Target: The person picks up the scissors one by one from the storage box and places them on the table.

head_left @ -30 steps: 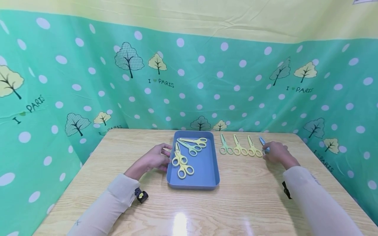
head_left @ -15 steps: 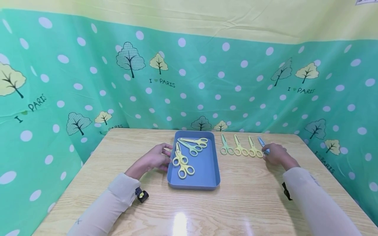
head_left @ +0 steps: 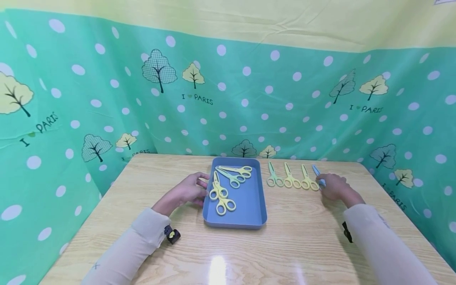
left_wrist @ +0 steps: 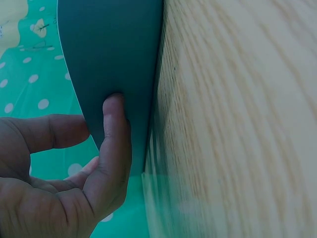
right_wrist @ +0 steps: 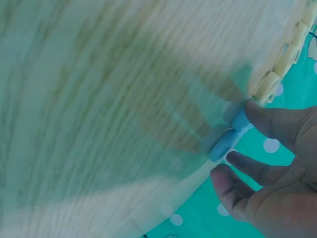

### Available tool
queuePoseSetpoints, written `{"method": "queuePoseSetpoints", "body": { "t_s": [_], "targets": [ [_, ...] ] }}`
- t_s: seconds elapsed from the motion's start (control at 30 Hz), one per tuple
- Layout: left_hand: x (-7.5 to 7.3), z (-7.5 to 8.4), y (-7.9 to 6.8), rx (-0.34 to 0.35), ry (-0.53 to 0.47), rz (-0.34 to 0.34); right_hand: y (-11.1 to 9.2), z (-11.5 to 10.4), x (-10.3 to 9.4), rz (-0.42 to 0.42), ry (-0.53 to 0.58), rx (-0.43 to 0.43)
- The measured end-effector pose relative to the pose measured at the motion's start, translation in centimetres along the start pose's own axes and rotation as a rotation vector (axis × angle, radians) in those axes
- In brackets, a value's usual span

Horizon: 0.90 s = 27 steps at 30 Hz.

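My left hand (head_left: 190, 190) touches the outer left wall of the blue-grey tray (head_left: 251, 206), its fingertips at the rim. In the left wrist view one fingertip presses flat against that wall (left_wrist: 89, 44). Inside the tray several yellow and green scissors (head_left: 221, 205) lie in a loose heap on the left side. At the right end of a row on the table, my right hand (head_left: 336, 188) holds blue scissors (head_left: 316, 170) by the handles, blades pointing away. The right wrist view has the thumb on one blue loop (right_wrist: 241, 120) and a finger beside the other. The palm hides part of the handles.
Left of the blue pair, green scissors (head_left: 274, 178) and two yellow scissors (head_left: 291, 180) lie in line, blades toward the back edge. A polka-dot curtain (head_left: 246, 99) hangs around the wooden table (head_left: 285, 245).
The blue scissors' blade has swung slightly left, closer to the neighbouring yellow pair. The right hand has barely shifted; the left hand and tray stay together. The head view has drifted a little.
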<state>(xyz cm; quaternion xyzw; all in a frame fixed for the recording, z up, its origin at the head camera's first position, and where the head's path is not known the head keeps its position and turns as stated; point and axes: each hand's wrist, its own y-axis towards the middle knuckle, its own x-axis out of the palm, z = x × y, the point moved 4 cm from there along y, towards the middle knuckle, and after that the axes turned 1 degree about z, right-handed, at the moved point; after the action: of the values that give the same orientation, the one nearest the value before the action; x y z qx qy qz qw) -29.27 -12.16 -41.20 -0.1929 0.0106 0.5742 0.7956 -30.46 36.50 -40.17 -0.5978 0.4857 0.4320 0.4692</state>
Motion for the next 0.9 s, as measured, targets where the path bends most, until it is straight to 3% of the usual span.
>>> {"method": "queuePoseSetpoints", "body": {
  "t_s": [0.17, 0.33, 0.9],
  "targets": [
    [0.0, 0.0, 0.0, 0.0, 0.003, 0.002, -0.5, -0.9, -0.4, 0.043, 0.025, -0.005],
    [0.0, 0.0, 0.0, -0.005, 0.004, 0.008, -0.8, -2.9, -0.7, 0.136, 0.045, -0.071],
    [0.0, -0.1, 0.1, -0.011, 0.0, 0.01, -1.5, -11.5, -1.0, 0.297, -0.026, -0.267]
  ]
}}
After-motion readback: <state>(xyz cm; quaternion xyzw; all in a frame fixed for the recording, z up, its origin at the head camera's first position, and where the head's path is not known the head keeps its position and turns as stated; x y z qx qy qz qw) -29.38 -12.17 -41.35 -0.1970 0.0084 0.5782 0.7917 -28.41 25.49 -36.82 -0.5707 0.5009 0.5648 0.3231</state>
